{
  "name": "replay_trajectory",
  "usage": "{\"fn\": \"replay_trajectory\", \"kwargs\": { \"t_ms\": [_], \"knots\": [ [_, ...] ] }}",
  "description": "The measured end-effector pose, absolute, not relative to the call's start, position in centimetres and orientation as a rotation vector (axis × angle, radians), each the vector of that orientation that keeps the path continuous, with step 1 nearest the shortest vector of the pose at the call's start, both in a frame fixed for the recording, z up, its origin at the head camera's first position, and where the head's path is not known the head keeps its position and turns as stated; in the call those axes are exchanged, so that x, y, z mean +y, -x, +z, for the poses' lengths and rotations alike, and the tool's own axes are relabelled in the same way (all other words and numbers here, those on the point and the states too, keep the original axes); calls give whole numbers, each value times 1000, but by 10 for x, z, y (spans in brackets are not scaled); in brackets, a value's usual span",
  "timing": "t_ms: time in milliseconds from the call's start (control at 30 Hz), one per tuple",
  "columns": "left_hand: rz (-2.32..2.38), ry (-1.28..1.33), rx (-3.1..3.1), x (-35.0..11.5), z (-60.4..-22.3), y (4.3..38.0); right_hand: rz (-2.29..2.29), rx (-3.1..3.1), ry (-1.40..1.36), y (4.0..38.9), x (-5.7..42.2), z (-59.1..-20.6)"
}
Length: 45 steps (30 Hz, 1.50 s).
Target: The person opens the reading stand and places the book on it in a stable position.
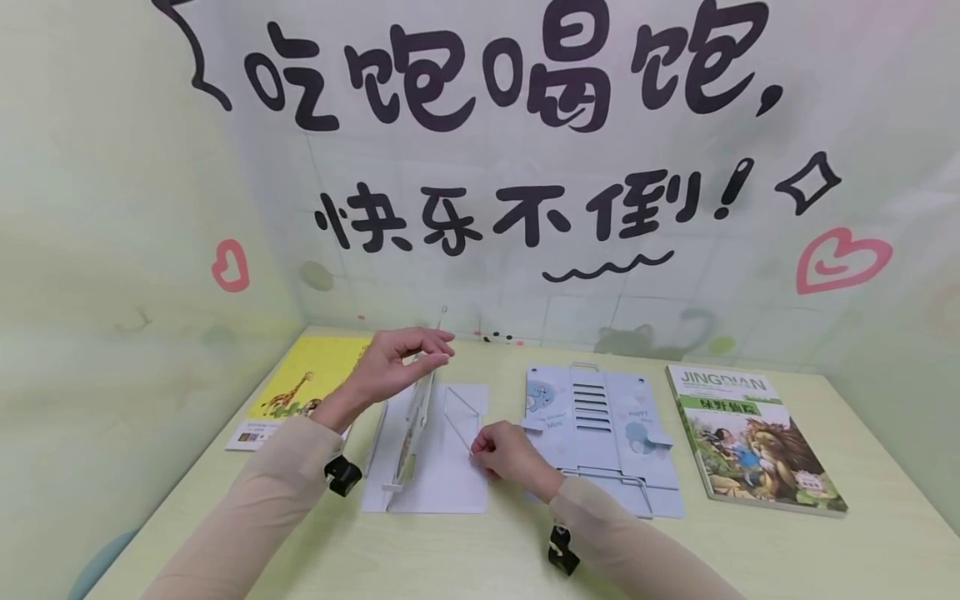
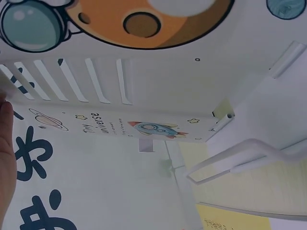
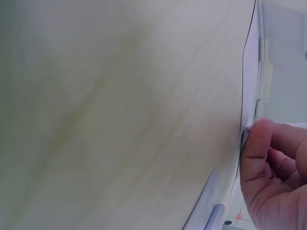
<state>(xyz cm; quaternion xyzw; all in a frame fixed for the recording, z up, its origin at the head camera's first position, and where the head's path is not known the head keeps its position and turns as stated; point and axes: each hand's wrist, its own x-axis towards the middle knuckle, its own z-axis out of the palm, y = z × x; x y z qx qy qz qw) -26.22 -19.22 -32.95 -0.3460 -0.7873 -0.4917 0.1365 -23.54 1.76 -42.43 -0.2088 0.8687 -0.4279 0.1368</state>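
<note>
A white metal book stand (image 1: pixel 423 492) has its flat base on the table and its printed panel (image 1: pixel 411 433) tilted up almost edge-on to the head view. My left hand (image 1: pixel 393 358) holds the panel near its top, fingers and thumb bent over it. In the left wrist view the panel (image 2: pixel 158 76) shows slots, a rocket and a planet, with part of my left hand (image 2: pixel 5 158) at the edge. Low on the right, my right hand (image 1: pixel 506 450) pinches the end of a bent wire support (image 1: pixel 459 421). In the right wrist view, my right hand's (image 3: pixel 276 167) fingertips meet at the base's edge.
A second book stand (image 1: pixel 600 450), blue-grey, lies flat to the right. Beyond it is a book with a lion cover (image 1: pixel 757 450). A yellow book (image 1: pixel 300 383) lies at the left, partly behind my left arm. A printed curtain (image 1: pixel 480 167) stands behind the table.
</note>
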Motion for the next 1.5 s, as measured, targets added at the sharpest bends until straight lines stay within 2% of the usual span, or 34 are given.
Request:
{"fn": "replay_trajectory", "kwargs": {
  "t_ms": [433, 1500],
  "knots": [
    [-1397, 1084, -2230, -181, -334, 267, -1270, 2481, 596, 237, 20, -424],
    [-1359, 1092, -2329, -159, -341, 270, -1317, 2432, 605, 240, 22, -428]
  ]
}}
